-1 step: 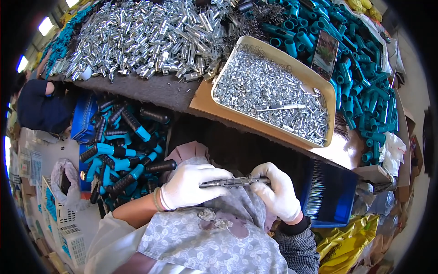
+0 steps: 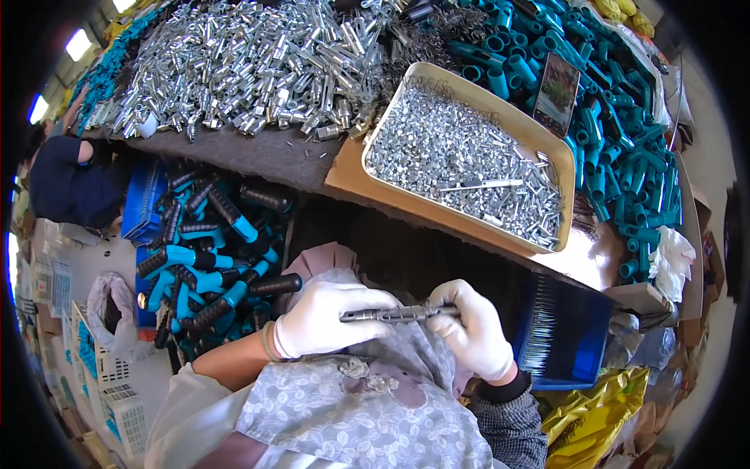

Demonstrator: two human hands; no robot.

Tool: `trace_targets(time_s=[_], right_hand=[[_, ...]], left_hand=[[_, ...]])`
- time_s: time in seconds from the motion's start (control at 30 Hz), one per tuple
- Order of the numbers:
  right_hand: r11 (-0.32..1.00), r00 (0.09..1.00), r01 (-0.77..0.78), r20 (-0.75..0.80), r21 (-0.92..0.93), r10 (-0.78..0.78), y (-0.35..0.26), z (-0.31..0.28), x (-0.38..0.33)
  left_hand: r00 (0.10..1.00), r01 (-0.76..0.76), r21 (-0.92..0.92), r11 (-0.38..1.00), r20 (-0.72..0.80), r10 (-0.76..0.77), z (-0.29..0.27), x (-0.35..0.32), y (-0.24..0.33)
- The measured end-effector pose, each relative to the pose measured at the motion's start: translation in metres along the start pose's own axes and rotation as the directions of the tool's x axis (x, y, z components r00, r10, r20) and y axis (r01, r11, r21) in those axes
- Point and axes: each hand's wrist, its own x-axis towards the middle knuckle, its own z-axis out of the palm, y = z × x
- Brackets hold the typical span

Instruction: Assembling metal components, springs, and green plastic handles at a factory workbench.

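A slim grey metal rod-like part [image 2: 402, 313] with stepped sections lies level in front of my lap. My left hand [image 2: 324, 319], in a white glove, is closed round its left end, with the tip poking out between thumb and fingers. At the other end, my right hand [image 2: 474, 332], also gloved, pinches the part between thumb and forefinger. Both hands hover over the grey floral apron [image 2: 344, 399]. Beyond them, on the bench, a cream tray [image 2: 569, 187] holds many tiny silver pieces and a longer metal piece [image 2: 480, 185] lying on top.
Silver metal fittings [image 2: 258, 66] are heaped on the bench, with teal plastic tubes [image 2: 617, 168] at right and a phone [image 2: 557, 94] among them. Black-and-teal handles [image 2: 207, 266] fill a blue crate at left. A blue bin [image 2: 582, 344] with thin rods stands right. A person [image 2: 70, 180] is far left.
The metal part has turned slightly in my hands, and my right fingers have shifted a little. My left hand stays in place.
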Motion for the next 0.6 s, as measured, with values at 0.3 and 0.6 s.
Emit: trace_targets(time_s=[0.3, 0.6], right_hand=[[0.927, 0.967, 0.254, 0.042, -0.277, -0.253, 0.014, 0.012, -0.003], [0.972, 0.933, 0.203, -0.325, 0.122, -0.155, 0.026, 0.019, -0.012]], left_hand=[[0.978, 0.193, -0.298, 0.935, 0.131, -0.16, 0.009, -0.002, -0.005], [0.992, 0.007, -0.095, 0.995, -0.128, -0.019, 0.008, 0.003, -0.015]])
